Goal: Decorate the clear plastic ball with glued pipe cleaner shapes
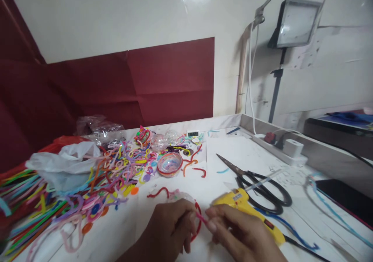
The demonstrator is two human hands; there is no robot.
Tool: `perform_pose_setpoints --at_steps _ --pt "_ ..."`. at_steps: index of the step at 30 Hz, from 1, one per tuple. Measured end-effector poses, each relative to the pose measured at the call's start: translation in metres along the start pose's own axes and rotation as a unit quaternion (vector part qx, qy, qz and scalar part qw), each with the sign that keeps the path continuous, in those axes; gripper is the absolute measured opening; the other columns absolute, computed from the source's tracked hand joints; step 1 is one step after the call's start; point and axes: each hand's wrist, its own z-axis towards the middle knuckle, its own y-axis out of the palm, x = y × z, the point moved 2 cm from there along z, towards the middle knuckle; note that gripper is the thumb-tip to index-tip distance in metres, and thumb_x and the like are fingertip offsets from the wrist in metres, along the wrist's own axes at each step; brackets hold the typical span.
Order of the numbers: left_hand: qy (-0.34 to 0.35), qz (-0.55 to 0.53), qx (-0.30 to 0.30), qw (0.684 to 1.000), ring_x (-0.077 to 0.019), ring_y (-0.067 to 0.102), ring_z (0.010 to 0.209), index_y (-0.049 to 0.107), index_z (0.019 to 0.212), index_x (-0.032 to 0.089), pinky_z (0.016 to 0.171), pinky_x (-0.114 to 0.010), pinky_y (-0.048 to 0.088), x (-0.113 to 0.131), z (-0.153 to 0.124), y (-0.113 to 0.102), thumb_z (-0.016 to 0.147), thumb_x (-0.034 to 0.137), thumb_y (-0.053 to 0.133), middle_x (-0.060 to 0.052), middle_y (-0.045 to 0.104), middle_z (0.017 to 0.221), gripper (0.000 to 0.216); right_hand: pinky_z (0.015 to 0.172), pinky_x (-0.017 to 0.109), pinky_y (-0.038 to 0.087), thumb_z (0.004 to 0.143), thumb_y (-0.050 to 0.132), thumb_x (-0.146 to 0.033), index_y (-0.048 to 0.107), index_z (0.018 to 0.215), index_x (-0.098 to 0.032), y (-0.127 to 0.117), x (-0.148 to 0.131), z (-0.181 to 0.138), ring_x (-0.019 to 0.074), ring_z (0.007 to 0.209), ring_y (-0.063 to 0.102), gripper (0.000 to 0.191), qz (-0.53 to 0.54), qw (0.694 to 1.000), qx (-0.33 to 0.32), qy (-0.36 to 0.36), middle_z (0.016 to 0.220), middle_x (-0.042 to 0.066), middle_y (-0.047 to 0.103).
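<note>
"Action at the table [113, 231]: left hand [171, 227] and right hand [237, 229], close but apart, both pinch one pink stem [201, 217] between them!"

"Any writing?"

"Label [237, 196] on the yellow glue gun [241, 203], just beside the right hand, too blurred to read. Digits [192, 134] on the little clock [192, 133], too small."

"Containers?"

"Red-rimmed bowl [169, 165] beyond the hands, swirled colours inside; white plastic bag [65, 165] slumped among coloured stems [32, 221], contents unclear."

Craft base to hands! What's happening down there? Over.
Left hand, right hand: both pinching pink strand. Yellow glue gun crowding right hand. Scissors just beyond.
</note>
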Motion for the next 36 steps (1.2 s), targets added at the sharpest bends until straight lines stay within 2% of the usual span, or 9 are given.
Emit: perform_pose_setpoints --at_steps 3,8,14,18,22,26,31,34,36 --pt "-0.02 0.004 0.006 1.0 -0.008 0.046 0.038 0.054 0.073 0.017 0.04 -0.015 0.036 -0.003 -0.003 -0.005 0.094 0.037 0.042 0.005 0.049 0.047 0.031 0.054 0.023 0.037 0.085 0.052 -0.038 0.067 0.074 -0.021 0.011 -0.004 0.019 0.0131 0.057 0.049 0.026 -0.002 0.999 -0.043 0.012 0.059 -0.002 0.055" --pt "-0.054 -0.034 0.023 0.998 -0.0095 0.051 0.041 0.056 0.073 0.016 0.04 -0.017 0.039 -0.015 -0.008 -0.016 0.091 0.033 0.046 0.004 0.053 0.051 0.027 0.05 0.024 0.029 0.076 0.052 -0.025 0.061 0.069 -0.018 0.028 -0.007 0.037 0.0108 0.053 0.039 0.014 -0.007 0.996 -0.082 0.031 0.057 -0.005 0.048" --pt "-0.061 -0.088 0.002 0.994 -0.0122 0.061 0.053 0.064 0.094 0.015 0.054 -0.021 0.048 -0.012 -0.012 -0.027 0.085 0.025 0.06 0.002 0.065 0.059 0.013 0.048 0.023 0.027 0.07 0.054 -0.011 0.056 0.062 -0.019 0.03 -0.015 0.048 0.0095 0.051 0.038 0.011 -0.072 0.994 -0.073 0.03 0.054 -0.007 0.045" --pt "-0.08 -0.112 0.024 0.99 -0.0155 0.069 0.069 0.063 0.096 0.016 0.062 -0.021 0.049 -0.01 -0.013 -0.034 0.075 0.015 0.068 -0.001 0.074 0.072 0.022 0.05 0.022 0.028 0.072 0.051 -0.009 0.056 0.065 -0.019 0.029 -0.011 0.051 0.0095 0.053 0.04 0.013 -0.081 0.995 -0.06 0.026 0.055 -0.007 0.046" --pt "-0.096 -0.115 0.063 0.987 -0.0164 0.067 0.062 0.063 0.087 0.015 0.057 -0.022 0.05 -0.016 -0.011 -0.033 0.07 0.018 0.069 -0.001 0.072 0.066 0.018 0.05 0.022 0.029 0.073 0.051 -0.011 0.056 0.066 -0.019 0.03 -0.003 0.05 0.0099 0.053 0.042 0.012 -0.082 0.994 -0.061 0.028 0.057 -0.006 0.047" --pt "-0.122 -0.073 0.093 0.985 -0.013 0.057 0.044 0.066 0.083 0.015 0.041 -0.019 0.043 -0.026 -0.01 -0.027 0.069 0.02 0.065 0.002 0.065 0.053 0.015 0.05 0.023 0.029 0.075 0.051 -0.016 0.058 0.067 -0.019 0.03 -0.001 0.048 0.0107 0.053 0.044 0.011 -0.103 0.993 -0.057 0.026 0.056 -0.006 0.048" --pt "-0.043 0.04 0.126 0.99 -0.0091 0.054 0.042 0.069 0.08 0.016 0.043 -0.016 0.04 -0.031 -0.012 -0.023 0.073 0.013 0.064 0.005 0.06 0.053 0.009 0.051 0.024 0.03 0.077 0.05 -0.023 0.058 0.068 -0.021 0.031 -0.003 0.045 0.0122 0.053 0.046 0.013 -0.137 0.989 -0.051 0.016 0.056 -0.005 0.05" --pt "0.062 0.143 0.151 0.976 -0.0098 0.056 0.046 0.068 0.081 0.018 0.047 -0.016 0.042 -0.032 -0.016 -0.022 0.075 0.011 0.066 0.004 0.062 0.057 0.009 0.051 0.025 0.031 0.078 0.049 -0.026 0.058 0.069 -0.022 0.031 -0.002 0.043 0.0133 0.054 0.048 0.013 -0.153 0.987 -0.049 0.018 0.056 -0.004 0.052" --pt "0.136 0.209 0.164 0.954 -0.0125 0.062 0.058 0.067 0.084 0.018 0.055 -0.018 0.046 -0.033 -0.019 -0.02 0.078 0.011 0.066 0.001 0.067 0.07 0.01 0.052 0.024 0.032 0.077 0.049 -0.026 0.058 0.07 -0.022 0.031 0.0 0.042 0.0137 0.055 0.05 0.012 -0.16 0.986 -0.05 0.021 0.057 -0.004 0.053"
